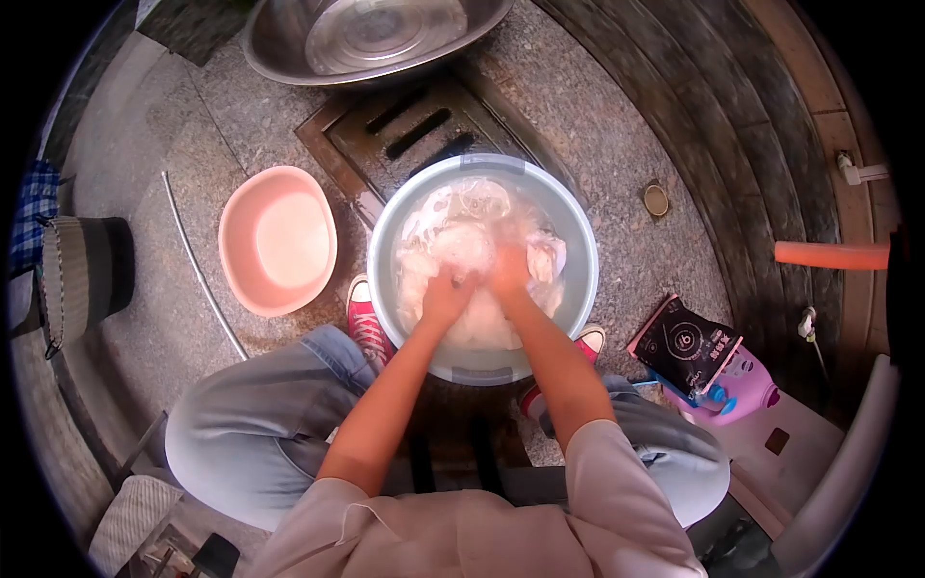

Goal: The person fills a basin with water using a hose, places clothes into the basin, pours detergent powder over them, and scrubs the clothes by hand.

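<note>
Soaked cloth (464, 249) lies beneath and just beyond the left hand (446, 297) and right hand (509, 270), inside the blue-grey basin (379, 260). The left curls against it; whether either hand grips, I cannot tell. Rubbing small folds low down should work it evenly and limit splashing.

Bare forearms (390, 409) aslant inward, left grip (447, 295) close to right grip (509, 272), both low and forward
</note>
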`<act>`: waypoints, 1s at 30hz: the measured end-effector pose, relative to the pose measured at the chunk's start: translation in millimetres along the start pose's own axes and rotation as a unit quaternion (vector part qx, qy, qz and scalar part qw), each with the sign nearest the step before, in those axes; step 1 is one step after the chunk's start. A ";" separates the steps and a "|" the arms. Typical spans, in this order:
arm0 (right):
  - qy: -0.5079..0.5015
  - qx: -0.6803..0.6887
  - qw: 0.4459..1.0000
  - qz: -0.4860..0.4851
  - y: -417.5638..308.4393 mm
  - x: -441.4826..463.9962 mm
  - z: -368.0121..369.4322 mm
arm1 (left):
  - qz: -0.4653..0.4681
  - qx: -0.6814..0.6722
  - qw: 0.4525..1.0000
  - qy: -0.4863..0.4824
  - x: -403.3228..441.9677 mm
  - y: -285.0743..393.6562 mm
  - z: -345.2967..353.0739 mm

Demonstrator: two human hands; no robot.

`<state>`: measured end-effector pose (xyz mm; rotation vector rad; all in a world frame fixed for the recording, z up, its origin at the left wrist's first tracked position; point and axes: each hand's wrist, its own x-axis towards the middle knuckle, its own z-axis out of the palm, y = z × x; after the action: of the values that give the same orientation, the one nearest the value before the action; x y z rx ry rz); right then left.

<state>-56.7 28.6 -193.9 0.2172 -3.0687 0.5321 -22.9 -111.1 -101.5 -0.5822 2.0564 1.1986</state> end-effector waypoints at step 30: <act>-0.041 0.109 0.971 0.208 -43.0 -23.9 -136.4 | 0.142 -0.157 0.977 0.038 -30.9 5.1 38.9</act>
<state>-27.6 37.5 -52.2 -0.4238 -3.1355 0.8975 7.2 -73.3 -89.2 -0.4943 2.0782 1.7120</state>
